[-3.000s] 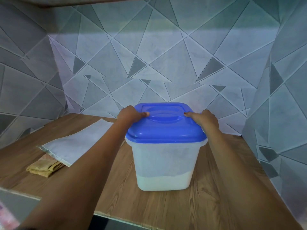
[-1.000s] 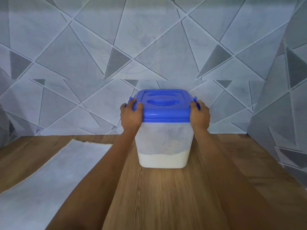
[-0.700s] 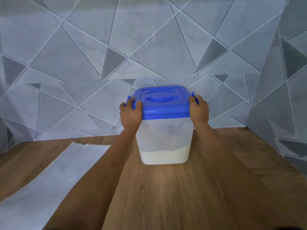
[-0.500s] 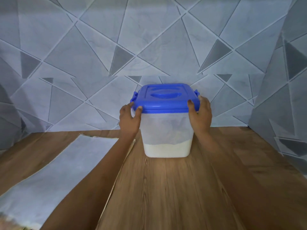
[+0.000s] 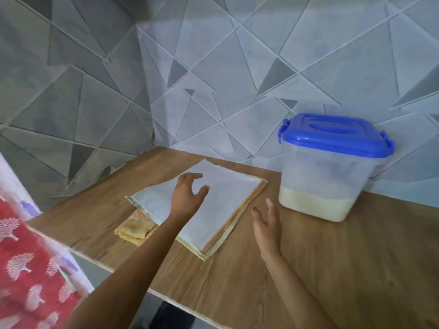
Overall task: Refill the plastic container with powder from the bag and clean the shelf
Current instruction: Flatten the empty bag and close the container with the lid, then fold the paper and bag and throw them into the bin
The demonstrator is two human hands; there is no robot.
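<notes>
The clear plastic container [image 5: 325, 184] stands at the back right of the wooden shelf [image 5: 356, 269], against the wall. Its blue lid [image 5: 332, 136] is on, and white powder fills its bottom part. A flat white bag [image 5: 213, 205] lies on the shelf to the container's left. My left hand [image 5: 188, 195] hovers over the bag with its fingers spread and holds nothing. My right hand [image 5: 266, 224] is open beside the bag's right edge, apart from the container. A folded yellow cloth [image 5: 135, 230] sticks out from under the bag's near left corner.
Grey walls with a triangle pattern [image 5: 213, 79] close the shelf at the back and the left. A red patterned fabric [image 5: 31, 269] hangs at the lower left, in front of the shelf's front edge [image 5: 166, 298].
Both hands have let go of the container, which now stands against the back wall. The view has swung left, and both hands have moved over to the white bag.
</notes>
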